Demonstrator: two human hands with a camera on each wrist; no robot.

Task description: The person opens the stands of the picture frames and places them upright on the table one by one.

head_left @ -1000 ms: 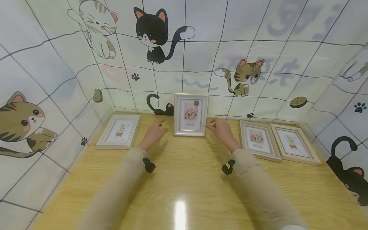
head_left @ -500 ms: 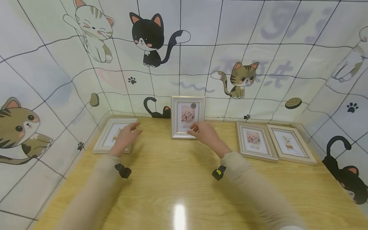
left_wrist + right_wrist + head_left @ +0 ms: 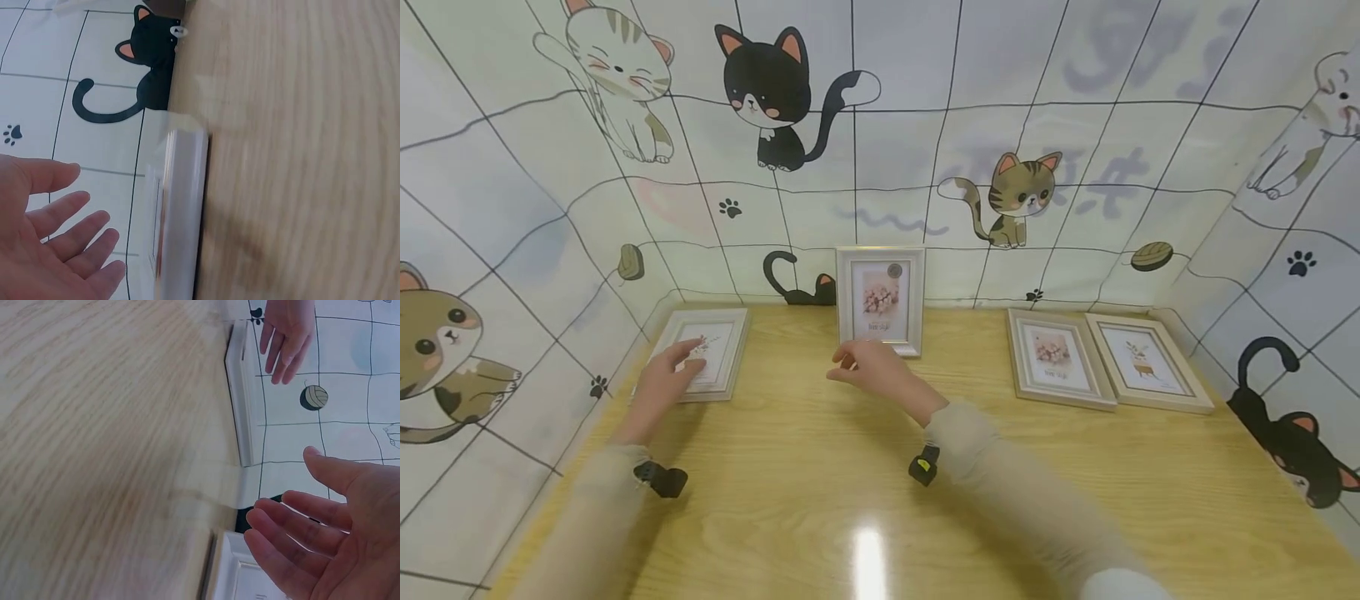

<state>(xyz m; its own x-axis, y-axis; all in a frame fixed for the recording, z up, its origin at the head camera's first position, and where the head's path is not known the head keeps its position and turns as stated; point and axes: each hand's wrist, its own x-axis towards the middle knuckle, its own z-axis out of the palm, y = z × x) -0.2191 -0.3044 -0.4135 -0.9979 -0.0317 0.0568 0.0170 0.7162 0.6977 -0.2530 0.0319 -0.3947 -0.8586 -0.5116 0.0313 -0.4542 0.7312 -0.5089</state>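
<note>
Over the white picture frame with a plant print (image 3: 721, 350), lying flat at the left, hovers my left hand (image 3: 664, 379), fingers spread and relaxed. The left wrist view has that hand (image 3: 59, 237) beside the edge of the frame (image 3: 181, 212), apart from it. My right hand (image 3: 880, 375) holds nothing, its fingers loosely bent, in front of the upright picture frame with a flower print (image 3: 880, 292), covering part of its lower edge. In the right wrist view, the right hand (image 3: 319, 531) shows open fingers above that frame's corner (image 3: 231, 575).
Two more frames lie flat at the right: a flower-print frame (image 3: 1052, 354) and, touching or close beside it, a plant-print frame (image 3: 1142, 358). A wall covering with cartoon cats (image 3: 767, 92) encloses the wooden table (image 3: 820, 467) at the back and sides.
Both hands have moved left: the left hand from beside the upright frame to over the left frame, the right from that frame's right side to its front. The frames have stayed put.
</note>
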